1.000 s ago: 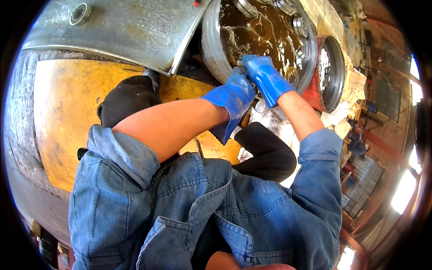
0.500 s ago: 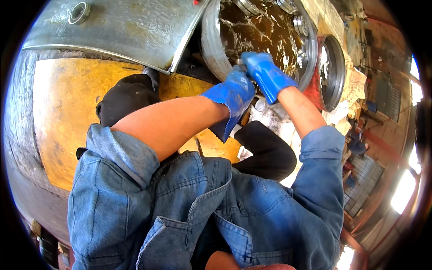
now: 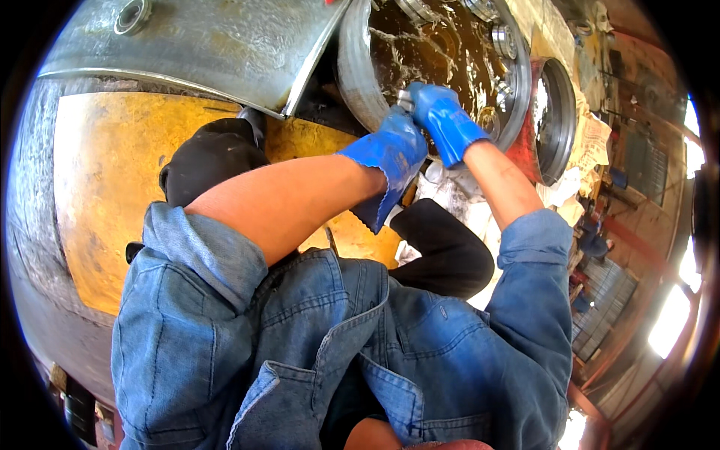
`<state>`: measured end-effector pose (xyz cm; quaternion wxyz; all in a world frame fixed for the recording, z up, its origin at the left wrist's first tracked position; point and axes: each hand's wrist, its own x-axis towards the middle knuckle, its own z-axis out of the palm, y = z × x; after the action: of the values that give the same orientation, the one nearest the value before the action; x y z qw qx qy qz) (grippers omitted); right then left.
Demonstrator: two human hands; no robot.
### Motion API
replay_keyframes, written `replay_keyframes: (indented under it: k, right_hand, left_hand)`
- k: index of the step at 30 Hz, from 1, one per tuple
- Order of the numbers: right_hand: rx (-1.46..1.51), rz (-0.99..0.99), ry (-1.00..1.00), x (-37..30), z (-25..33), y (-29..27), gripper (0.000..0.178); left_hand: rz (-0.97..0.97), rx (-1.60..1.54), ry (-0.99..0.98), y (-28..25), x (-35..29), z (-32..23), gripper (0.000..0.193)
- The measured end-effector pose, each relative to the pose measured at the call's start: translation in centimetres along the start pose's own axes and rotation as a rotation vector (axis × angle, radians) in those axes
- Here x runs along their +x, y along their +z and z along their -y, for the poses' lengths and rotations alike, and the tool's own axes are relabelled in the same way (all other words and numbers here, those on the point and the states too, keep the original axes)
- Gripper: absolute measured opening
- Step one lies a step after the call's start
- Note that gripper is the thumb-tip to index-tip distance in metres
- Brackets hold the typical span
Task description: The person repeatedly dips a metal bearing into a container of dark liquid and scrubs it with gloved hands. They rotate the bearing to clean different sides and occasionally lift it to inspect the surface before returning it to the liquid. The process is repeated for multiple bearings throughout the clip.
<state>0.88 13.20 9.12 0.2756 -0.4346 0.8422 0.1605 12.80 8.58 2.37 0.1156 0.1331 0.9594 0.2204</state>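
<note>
So the thing in play is a small grey metal piece (image 3: 406,99), sitting right where the two blue gloves meet, at about 7 o'clock inside the near edge of a big round tub (image 3: 355,71). Too much glove in the way to tell its full shape. The right hand (image 3: 435,105) looks closed round it from the piece's 3 o'clock side. The left hand (image 3: 403,129) is bunched up against it from 6 o'clock, but its fingertips are hidden, so I can't tell if they're really gripping. My guess is they work over the tub so drips land back in the brown liquid (image 3: 420,56), and the long gloves keep it off the skin.

Taking the tub as the clock, shiny metal rings (image 3: 504,42) line its wall from roughly 11 to 2, probably parked there to leave the near side free. A red drum (image 3: 553,120) is just beside it at 4, and a metal tray (image 3: 217,49) lies out at 9 with a lone ring (image 3: 133,16) on it.
</note>
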Motion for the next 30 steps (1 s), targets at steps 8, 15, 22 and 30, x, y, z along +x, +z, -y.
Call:
replay_keyframes:
  k: [8, 15, 22, 30]
  right_hand:
    - [0.087, -0.004, 0.118, 2.2, 2.0, 0.5, 0.033]
    - [-0.015, 0.051, -0.018, 1.2, -0.6, 1.2, 0.042]
    - [0.238, 0.085, -0.012, 2.1, -0.7, 1.4, 0.044]
    - [-0.010, -0.041, -0.043, 1.9, -1.4, 2.1, 0.038]
  left_hand:
    - [0.035, 0.037, -0.025, 3.4, 1.6, 0.5, 0.026]
    - [0.081, 0.060, -0.007, -3.7, -2.5, -0.3, 0.018]
    - [-0.001, -0.043, -0.009, -0.6, -0.6, 0.9, 0.025]
    - [0.147, 0.062, 0.087, -1.9, -0.4, -0.4, 0.021]
